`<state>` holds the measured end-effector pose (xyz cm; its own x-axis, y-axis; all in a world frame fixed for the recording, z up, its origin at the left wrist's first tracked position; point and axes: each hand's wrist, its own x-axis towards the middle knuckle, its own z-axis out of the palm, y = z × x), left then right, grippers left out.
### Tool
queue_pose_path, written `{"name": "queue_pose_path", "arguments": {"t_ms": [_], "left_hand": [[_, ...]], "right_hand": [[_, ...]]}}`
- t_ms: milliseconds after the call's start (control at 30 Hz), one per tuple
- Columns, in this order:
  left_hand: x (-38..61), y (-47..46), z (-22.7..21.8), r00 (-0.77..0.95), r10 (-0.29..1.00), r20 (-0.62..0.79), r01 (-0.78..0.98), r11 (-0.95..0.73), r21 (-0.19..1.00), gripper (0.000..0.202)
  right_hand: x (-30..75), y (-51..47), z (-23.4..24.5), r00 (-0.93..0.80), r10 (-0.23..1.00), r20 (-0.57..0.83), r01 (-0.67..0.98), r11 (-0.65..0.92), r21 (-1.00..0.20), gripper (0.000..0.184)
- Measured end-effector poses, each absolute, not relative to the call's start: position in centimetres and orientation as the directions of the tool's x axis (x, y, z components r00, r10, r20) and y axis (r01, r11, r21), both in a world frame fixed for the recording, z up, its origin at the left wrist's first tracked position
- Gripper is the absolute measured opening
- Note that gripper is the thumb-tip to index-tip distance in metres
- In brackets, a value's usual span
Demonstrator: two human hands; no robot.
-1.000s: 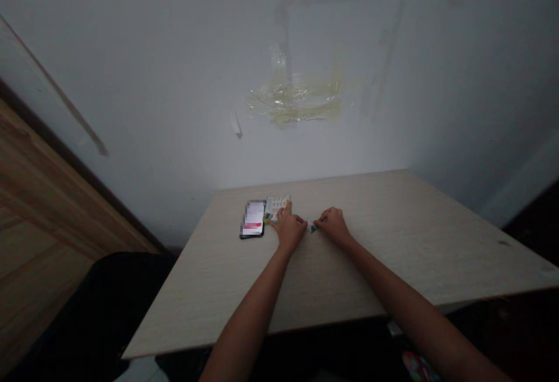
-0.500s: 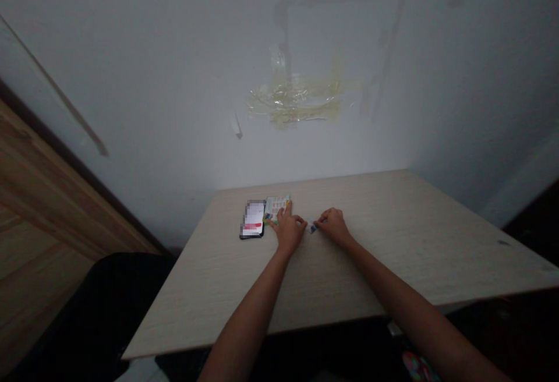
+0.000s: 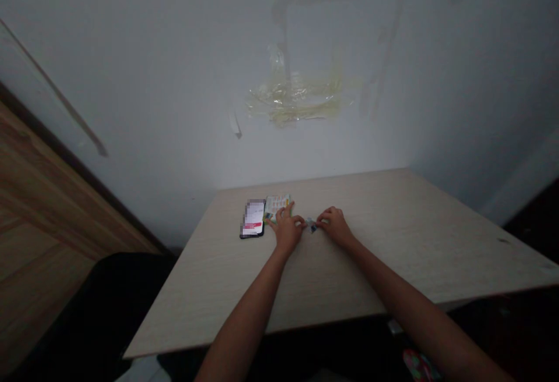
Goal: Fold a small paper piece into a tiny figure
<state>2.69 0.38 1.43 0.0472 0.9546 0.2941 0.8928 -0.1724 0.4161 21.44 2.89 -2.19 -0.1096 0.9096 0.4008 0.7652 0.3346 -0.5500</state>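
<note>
The work in hand is fine fingertip handling of a small blue-and-white packet, which sits on the surface between the two grips, nearer the right one. The right grip is curled, with its fingertips against the packet's right side. At this size, I cannot tell whether they are clenched on it or only pressing against it.

The left grip is released, with its fingers spread. Its thumb reaches toward the packet's left side and almost touches it, while its index finger rests on a printed card with a green edge, just ahead of the grip. Beyond the card's left side, a black phone with a pixelated screen lies flat, beside the left grip but not touching it.

A piece this small calls for a precise pinch from the fingertips, not the whole hand. Well ahead of both grips, yellowed tape clings to the white wall, and a wooden panel stands well to their left.
</note>
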Motion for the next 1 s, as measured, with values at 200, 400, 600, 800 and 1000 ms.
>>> {"name": "queue_pose_path", "arguments": {"t_ms": [200, 400, 600, 800, 1000], "left_hand": [[2.7, 0.3, 1.5, 0.056, 0.96, 0.273, 0.892, -0.171, 0.418, 0.007], [3.0, 0.3, 1.2, 0.063, 0.954, 0.295, 0.905, -0.179, 0.386, 0.009], [2.9, 0.5, 1.3, 0.06, 0.968, 0.244, 0.911, -0.153, 0.383, 0.014], [3.1, 0.4, 1.6, 0.068, 0.965, 0.253, 0.924, -0.156, 0.349, 0.018], [3.3, 0.5, 1.6, 0.038, 0.967, 0.253, 0.92, -0.133, 0.368, 0.019]], "right_hand": [[21.8, 2.9, -2.1, -0.195, 0.893, 0.406, 0.766, 0.397, -0.505, 0.007], [21.4, 2.5, -1.5, -0.159, 0.911, 0.381, 0.806, 0.342, -0.482, 0.013], [21.2, 2.4, -1.2, -0.143, 0.928, 0.343, 0.808, 0.309, -0.501, 0.019], [21.0, 2.2, -0.9, -0.138, 0.93, 0.341, 0.825, 0.299, -0.479, 0.017], [20.6, 2.5, -1.3, -0.129, 0.932, 0.339, 0.853, 0.279, -0.442, 0.016]]}}
